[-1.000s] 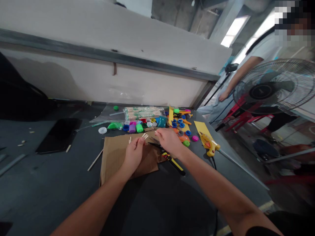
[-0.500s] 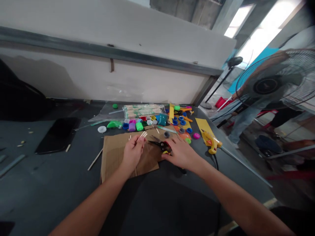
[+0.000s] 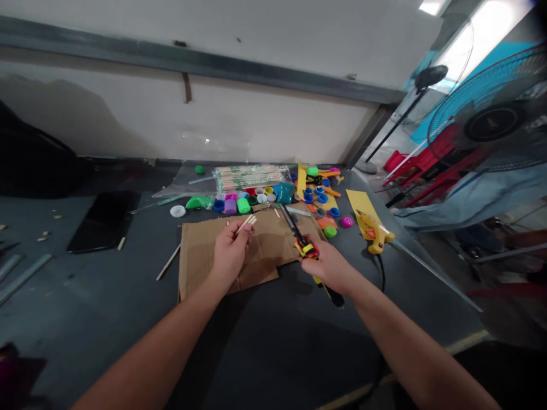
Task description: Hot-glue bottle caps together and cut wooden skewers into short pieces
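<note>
Several short pale wooden sticks (image 3: 248, 221) stick up from the closed fingers of my left hand (image 3: 231, 247), which is over a flat piece of brown cardboard (image 3: 199, 250). My right hand (image 3: 327, 263) is wrapped round hand shears (image 3: 294, 226) with long dark blades and red, yellow and black parts near the grip. The blades point away from me toward the back of the table and look closed together. One loose short stick (image 3: 277, 213) lies by the cardboard's far edge. Another thin stick (image 3: 168, 262) rests to its left.
Coloured bottle caps (image 3: 231, 205) and a plastic-wrapped bundle of wooden sticks (image 3: 252, 176) lie behind the cardboard. A yellow glue gun (image 3: 376, 233) with a cord is at the right. A black phone (image 3: 105, 221) lies left. Beyond the table stand a fan (image 3: 491, 122) and a person (image 3: 461, 199).
My right hand has turned the shears away from the sticks; their blades, apart before, now point forward. My left hand keeps the sticks. The camera view has shifted slightly.
</note>
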The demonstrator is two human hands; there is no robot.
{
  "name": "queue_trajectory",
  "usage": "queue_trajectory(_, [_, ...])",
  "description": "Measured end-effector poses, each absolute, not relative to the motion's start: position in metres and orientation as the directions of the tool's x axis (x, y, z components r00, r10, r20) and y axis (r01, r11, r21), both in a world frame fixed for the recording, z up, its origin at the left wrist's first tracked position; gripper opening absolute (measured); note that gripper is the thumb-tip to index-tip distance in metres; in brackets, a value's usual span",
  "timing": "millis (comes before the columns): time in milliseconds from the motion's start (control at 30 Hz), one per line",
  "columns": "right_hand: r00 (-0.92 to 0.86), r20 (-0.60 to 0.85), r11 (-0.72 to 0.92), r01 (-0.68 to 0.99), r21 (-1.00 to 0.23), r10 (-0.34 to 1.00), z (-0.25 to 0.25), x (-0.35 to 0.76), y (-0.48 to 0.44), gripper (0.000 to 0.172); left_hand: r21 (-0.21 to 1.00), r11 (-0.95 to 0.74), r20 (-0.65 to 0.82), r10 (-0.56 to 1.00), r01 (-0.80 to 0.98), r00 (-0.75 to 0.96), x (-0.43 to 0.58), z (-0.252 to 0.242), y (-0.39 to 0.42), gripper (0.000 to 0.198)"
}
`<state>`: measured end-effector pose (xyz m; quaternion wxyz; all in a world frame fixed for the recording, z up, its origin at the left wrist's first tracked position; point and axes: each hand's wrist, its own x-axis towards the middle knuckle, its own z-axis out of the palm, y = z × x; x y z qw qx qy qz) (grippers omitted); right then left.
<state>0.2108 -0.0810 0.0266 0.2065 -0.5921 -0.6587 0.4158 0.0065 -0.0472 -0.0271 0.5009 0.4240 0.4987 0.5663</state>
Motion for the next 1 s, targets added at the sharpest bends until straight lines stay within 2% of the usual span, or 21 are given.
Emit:
queue_trajectory(67, [-0.263, -0.276, -0.114, 0.499, -0.859, 0.925, 0.022, 0.205, -0.086, 0.028, 0.99, 0.003, -0.024, 0.989, -0.139, -0.147, 0.006, -0.026, -0.048, 0.024])
queue_trajectory(133, [-0.294, -0.29, -0.124, 0.475, -0.871, 0.91, 0.016, 0.199, -0.088, 0.024, 0.993, 0.011, -0.029, 0.988, -0.117, -0.152, 0.005, -0.026, -0.049, 0.025])
queue_trajectory(267, [-0.275, -0.245, -0.058, 0.547, -0.835, 0.93, 0.013, 0.191, -0.089, 0.019, 0.998, 0.003, -0.012, 0.991, -0.069, -0.136, 0.001, -0.03, -0.049, 0.027])
queue_trajectory(400, [-0.257, -0.227, -0.022, 0.614, -0.789, 0.939, 0.02, 0.189, -0.09, 0.018, 0.995, 0.002, -0.013, 0.994, -0.099, -0.113, 0.001, -0.031, -0.048, 0.026])
queue_trajectory(867, [-0.263, -0.224, -0.009, 0.629, -0.777, 0.939, 0.012, 0.19, -0.09, 0.013, 0.995, -0.065, 0.054, 0.989, -0.073, -0.138, 0.002, -0.035, -0.046, 0.028])
queue_trajectory(1000, [-0.262, -0.229, -0.022, 0.614, -0.789, 0.938, 0.016, 0.188, -0.091, 0.014, 0.998, -0.032, 0.024, 0.986, -0.047, -0.163, 0.002, -0.033, -0.047, 0.029])
